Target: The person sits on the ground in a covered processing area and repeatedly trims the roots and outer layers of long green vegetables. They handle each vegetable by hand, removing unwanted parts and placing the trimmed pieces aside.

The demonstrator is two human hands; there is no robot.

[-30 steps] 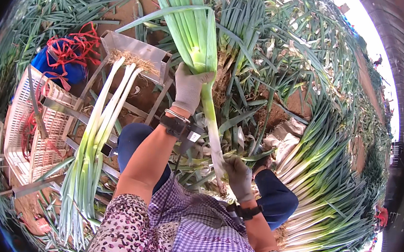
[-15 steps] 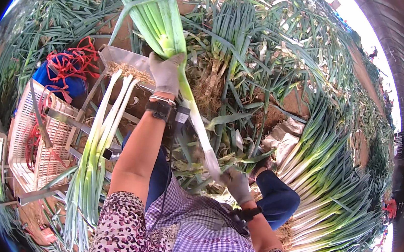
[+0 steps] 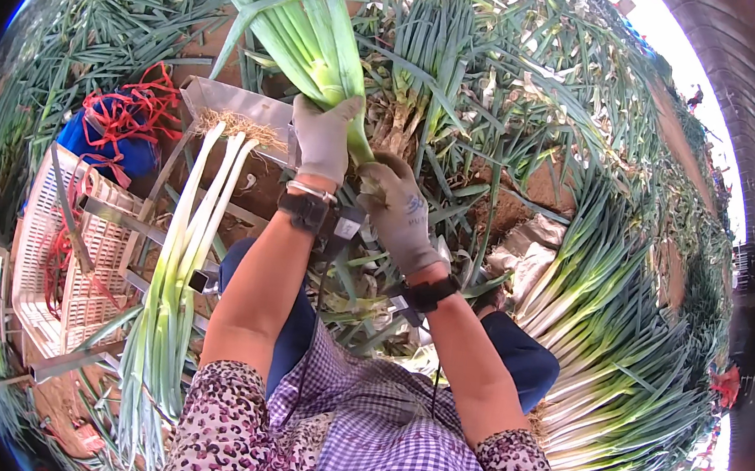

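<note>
A long leek (image 3: 322, 60) with broad green leaves slants toward the upper left in front of me. My left hand (image 3: 323, 142), in a grey glove, is closed round it where the leaves begin to fan out. Just below, my gloved right hand (image 3: 398, 215) is closed on the green part of its stalk. The lower stalk is hidden by my hands and arms. Left of my left forearm, a few trimmed leeks (image 3: 178, 279) lie on a metal rack, roots at the far end against a metal plate (image 3: 243, 109).
A cream plastic basket (image 3: 85, 306) stands at the left, beside a blue bundle (image 3: 116, 139) with red ties (image 3: 138, 109). A long row of leeks (image 3: 593, 378) lies at the right. Leaf scraps (image 3: 542, 69) cover the ground ahead, around another leek bunch (image 3: 433, 57).
My right hand has moved up from the leek's lower end to just below my left hand. The left hand and leek have shifted slightly right.
</note>
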